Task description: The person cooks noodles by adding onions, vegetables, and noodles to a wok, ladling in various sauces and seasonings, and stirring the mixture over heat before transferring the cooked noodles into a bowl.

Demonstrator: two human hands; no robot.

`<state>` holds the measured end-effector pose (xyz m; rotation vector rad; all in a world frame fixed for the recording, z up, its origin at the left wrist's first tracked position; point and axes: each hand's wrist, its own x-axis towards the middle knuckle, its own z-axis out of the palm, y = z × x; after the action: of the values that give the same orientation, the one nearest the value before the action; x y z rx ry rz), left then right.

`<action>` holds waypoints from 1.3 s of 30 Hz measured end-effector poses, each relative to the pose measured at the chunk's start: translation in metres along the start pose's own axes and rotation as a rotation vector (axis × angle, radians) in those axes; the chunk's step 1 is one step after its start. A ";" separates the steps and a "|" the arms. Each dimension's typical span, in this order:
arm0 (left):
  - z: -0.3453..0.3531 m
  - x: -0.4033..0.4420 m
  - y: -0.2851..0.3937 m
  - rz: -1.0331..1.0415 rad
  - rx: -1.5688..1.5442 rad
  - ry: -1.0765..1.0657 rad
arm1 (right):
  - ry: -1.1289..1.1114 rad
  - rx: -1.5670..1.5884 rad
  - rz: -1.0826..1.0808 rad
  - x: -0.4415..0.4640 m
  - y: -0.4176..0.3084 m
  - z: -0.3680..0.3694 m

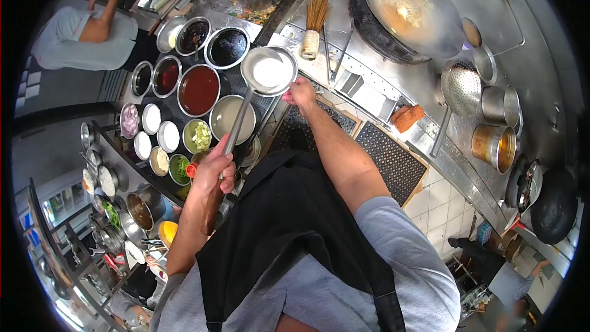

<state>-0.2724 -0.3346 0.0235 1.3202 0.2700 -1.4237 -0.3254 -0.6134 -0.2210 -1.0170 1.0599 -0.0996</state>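
My left hand (213, 171) is closed round the handle of a metal ladle (240, 120). White content shows in the ladle's head, which overlaps a small metal bowl (291, 64); I cannot tell whether they touch. The fingers of my right hand (300, 94) pinch the near rim of that bowl. Both are beside several metal containers, among them one of dark liquid (227, 47), one of red sauce (198, 94) and one of cloudy liquid (232, 120). A steaming wok (444, 3) with pale food (402, 5) sits on the burner at upper right.
A bamboo brush (314, 24) stands left of the wok. A perforated skimmer (461, 89), a metal pot (499, 147) and an orange-brown sponge-like block (407, 118) lie rightward. Chopped green vegetables (201, 135) fill a tub. Other people (86, 35) are at the edges.
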 end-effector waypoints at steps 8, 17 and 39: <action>0.007 -0.020 -0.007 0.180 0.367 0.138 | 0.008 -0.034 0.008 0.002 0.002 -0.001; 0.008 -0.011 -0.008 0.211 0.570 0.162 | -0.010 -0.063 0.041 0.002 0.002 -0.002; 0.038 -0.017 -0.001 0.012 -0.142 -0.004 | -0.100 -0.077 -0.028 -0.037 -0.005 -0.064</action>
<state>-0.2987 -0.3542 0.0498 1.2013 0.3539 -1.3711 -0.3920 -0.6384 -0.1988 -1.0954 0.9645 -0.0299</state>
